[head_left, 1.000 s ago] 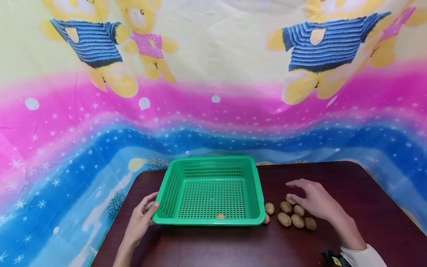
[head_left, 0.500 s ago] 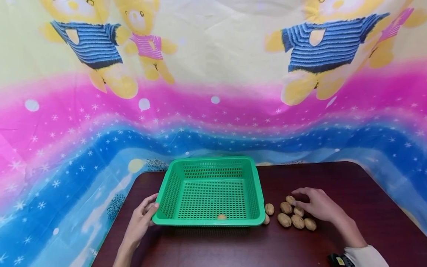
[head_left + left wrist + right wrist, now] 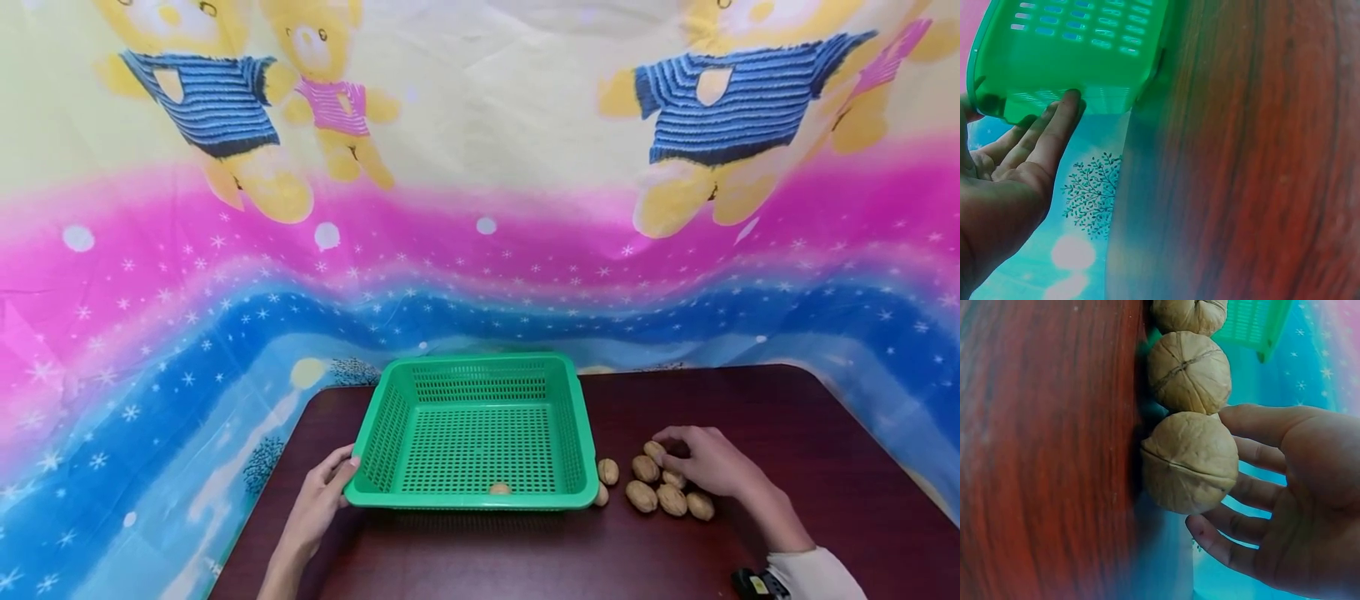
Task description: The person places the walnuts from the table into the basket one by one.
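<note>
My left hand holds the green plastic basket at its near left corner, thumb on the rim. In the left wrist view its fingers lie against the basket's outer wall. One walnut sits inside, partly hidden by the near rim. On the right, my right hand reaches over a cluster of walnuts, its thumb and fingers around the rearmost walnut. The right wrist view shows walnuts in front of the curved fingers, so their contact is partly hidden.
Two more walnuts lie against the basket's right side. All of this stands on a dark red-brown wooden table. A printed cloth with bears hangs behind the table's far edge.
My right hand has come down and toward me onto the walnuts, its fingers closing in around the rearmost one. The left hand and the basket have stayed in place.
</note>
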The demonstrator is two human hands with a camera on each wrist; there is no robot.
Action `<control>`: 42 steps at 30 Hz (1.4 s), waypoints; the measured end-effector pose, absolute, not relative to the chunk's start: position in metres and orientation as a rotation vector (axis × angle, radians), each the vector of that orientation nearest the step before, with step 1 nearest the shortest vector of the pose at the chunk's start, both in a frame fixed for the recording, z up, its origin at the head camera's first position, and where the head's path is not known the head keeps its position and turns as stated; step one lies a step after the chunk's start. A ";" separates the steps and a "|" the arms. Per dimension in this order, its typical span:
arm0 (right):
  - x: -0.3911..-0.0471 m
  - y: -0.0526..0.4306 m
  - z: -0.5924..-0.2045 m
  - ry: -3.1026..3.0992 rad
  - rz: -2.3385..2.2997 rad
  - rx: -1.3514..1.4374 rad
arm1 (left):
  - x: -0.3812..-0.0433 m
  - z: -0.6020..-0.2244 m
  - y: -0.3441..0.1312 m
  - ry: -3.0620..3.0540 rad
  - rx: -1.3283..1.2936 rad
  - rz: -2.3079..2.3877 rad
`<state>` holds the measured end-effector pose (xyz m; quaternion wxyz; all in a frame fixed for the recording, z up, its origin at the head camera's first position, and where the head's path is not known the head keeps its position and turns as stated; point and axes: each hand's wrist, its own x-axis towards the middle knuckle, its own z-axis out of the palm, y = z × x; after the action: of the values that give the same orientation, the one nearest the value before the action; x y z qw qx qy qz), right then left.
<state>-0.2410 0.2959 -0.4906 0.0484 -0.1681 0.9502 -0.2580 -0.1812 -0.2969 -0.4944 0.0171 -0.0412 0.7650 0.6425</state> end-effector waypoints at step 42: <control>-0.217 0.236 -0.421 3.156 -0.936 -0.620 | -0.182 -0.493 -0.299 2.365 -0.117 1.993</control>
<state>-0.2168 0.2361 -0.4213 -0.1038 -0.1841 0.9371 -0.2778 -0.1822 -0.2990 -0.4927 0.0231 -0.0377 0.7639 0.6438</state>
